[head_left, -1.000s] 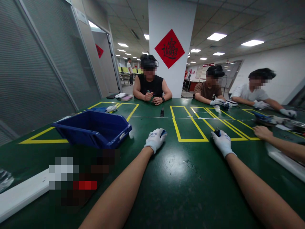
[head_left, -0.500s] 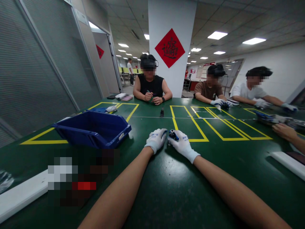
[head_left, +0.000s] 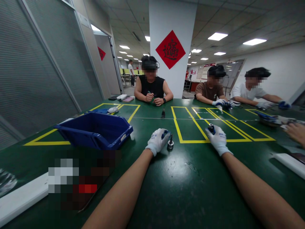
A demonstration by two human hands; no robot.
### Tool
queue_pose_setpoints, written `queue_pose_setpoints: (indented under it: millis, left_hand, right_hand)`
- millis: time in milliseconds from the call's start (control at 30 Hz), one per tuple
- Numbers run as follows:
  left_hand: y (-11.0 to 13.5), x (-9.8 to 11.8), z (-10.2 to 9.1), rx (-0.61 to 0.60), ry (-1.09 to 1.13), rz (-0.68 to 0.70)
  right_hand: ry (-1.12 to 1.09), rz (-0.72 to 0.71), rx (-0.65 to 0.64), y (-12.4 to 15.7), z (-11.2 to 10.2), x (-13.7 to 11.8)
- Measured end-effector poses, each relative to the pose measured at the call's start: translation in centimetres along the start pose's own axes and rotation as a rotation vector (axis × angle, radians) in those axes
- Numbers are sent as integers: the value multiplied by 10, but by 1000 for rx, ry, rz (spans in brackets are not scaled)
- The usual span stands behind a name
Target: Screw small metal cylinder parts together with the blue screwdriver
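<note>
My left hand (head_left: 156, 142), in a white glove with blue fingertips, rests on the green table with fingers curved and apart, holding nothing. Just right of its fingertips stands a small metal part (head_left: 170, 145) with a round silver base and a thin dark stem pointing up. My right hand (head_left: 218, 139), gloved alike, is closed around a small black cylindrical piece (head_left: 211, 128), mostly hidden by the fingers. It is over the yellow-taped area to the right. Farther up the table stands a dark conical piece (head_left: 163, 113).
A blue plastic bin (head_left: 95, 132) stands to my left. Yellow tape (head_left: 194, 141) marks rectangles on the green table (head_left: 181, 197). White bars (head_left: 26, 198) lie at the left and right edges. One person (head_left: 153, 86) sits opposite; others work at the right.
My right hand has moved right, away from my left hand, carrying the black cylindrical piece. The metal part with its upright stem now shows beside my left hand, which has stayed nearly in place.
</note>
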State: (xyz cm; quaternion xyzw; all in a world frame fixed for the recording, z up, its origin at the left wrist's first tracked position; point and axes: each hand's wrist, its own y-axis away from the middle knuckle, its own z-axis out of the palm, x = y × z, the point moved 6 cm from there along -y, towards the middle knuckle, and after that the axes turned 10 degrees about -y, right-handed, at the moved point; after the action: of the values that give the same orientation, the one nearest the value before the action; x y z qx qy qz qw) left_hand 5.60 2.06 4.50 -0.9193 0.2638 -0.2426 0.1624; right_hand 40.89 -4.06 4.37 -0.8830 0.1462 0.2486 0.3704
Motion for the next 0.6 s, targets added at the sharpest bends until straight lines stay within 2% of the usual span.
queue_pose_setpoints:
  millis: [133, 233, 333, 433, 600]
  left_hand:
    - [2, 11, 5, -47, -10, 118]
    - [1, 17, 9, -87, -49, 177]
    - [0, 19, 14, -143, -111, 177]
    - [-1, 20, 17, -189, -167, 144]
    - [0, 22, 17, -197, -186, 140]
  right_hand:
    - [230, 139, -24, -23, -30, 114]
    - [266, 252, -19, -33, -45, 165]
    - [222, 330, 22, -36, -52, 185]
    - [169, 289, -5, -37, -50, 183]
    - [251, 298, -14, -36, -48, 180]
